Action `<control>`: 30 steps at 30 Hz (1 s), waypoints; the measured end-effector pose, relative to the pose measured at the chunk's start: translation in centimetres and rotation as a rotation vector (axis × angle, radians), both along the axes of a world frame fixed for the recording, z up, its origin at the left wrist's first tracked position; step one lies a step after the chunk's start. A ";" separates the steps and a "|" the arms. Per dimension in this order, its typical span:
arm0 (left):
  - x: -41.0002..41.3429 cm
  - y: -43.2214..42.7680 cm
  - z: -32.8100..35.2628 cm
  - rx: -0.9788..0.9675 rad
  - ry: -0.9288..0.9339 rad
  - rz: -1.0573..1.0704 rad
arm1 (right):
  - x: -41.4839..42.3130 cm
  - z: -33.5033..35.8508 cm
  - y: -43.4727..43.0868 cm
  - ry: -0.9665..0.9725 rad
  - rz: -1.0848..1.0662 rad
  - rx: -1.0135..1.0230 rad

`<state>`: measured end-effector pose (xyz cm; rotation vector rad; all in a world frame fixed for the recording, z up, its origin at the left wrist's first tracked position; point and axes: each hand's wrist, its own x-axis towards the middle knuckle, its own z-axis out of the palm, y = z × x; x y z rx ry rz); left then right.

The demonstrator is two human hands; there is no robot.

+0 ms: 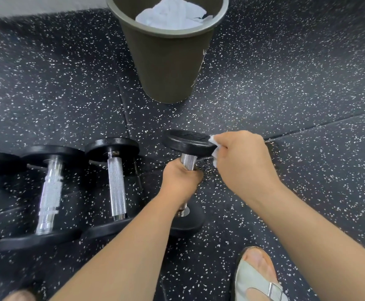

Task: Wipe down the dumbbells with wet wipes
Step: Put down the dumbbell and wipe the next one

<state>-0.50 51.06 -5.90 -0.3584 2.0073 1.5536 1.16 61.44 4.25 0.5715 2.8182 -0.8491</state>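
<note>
While our left hand (pixel 180 178) grips the dumbbell (pixel 189 142) handle and our right hand (pixel 241 157) pinches the wet wipe (pixel 212 140), a damp grip could slip.

The floor (pixel 285 83) is looking like rough matt black rubber flecked with white. The upright dumbbell (pixel 188 142) at centre frame is showing matt black end plates and a shiny knurled metal handle (pixel 188 161); the dumbbells (pixel 116 181) lying at left are gleaming likewise. The bin (pixel 168 61) at the top is looking like smooth, dull olive plastic, with crumpled white tissue (pixel 172 14) inside. The wet wipe (pixel 215 152) is looking soft and white.
</note>
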 end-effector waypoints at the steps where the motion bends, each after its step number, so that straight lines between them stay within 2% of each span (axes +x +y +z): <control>1: -0.1 0.0 0.0 0.005 -0.019 0.010 | -0.3 -0.7 0.4 0.022 -0.019 -0.029; 4: -0.3 -0.1 -0.1 0.015 -0.063 0.034 | -1.7 -2.9 1.4 0.037 -0.081 -0.128; 7: -0.4 -0.4 -0.1 0.038 -0.061 0.063 | -3.3 -4.3 1.6 -0.026 -0.203 -0.418; 9: -0.5 -0.6 -0.1 0.045 -0.065 0.078 | -3.8 -4.9 1.6 -0.066 -0.241 -0.532; 13: -0.5 -0.9 -0.1 0.064 -0.064 0.090 | -3.1 -3.7 1.0 -0.077 -0.292 -0.568; 18: -0.6 -0.6 0.1 0.033 -0.100 0.097 | -1.3 -1.8 1.2 -0.021 -0.356 -0.709; 22: -0.5 0.2 0.2 0.033 -0.157 0.155 | -0.7 -1.9 2.8 0.032 -0.502 -0.752; 30: -1.4 4.0 1.9 0.455 -0.505 0.587 | -0.2 -0.9 7.2 0.243 -0.719 -0.787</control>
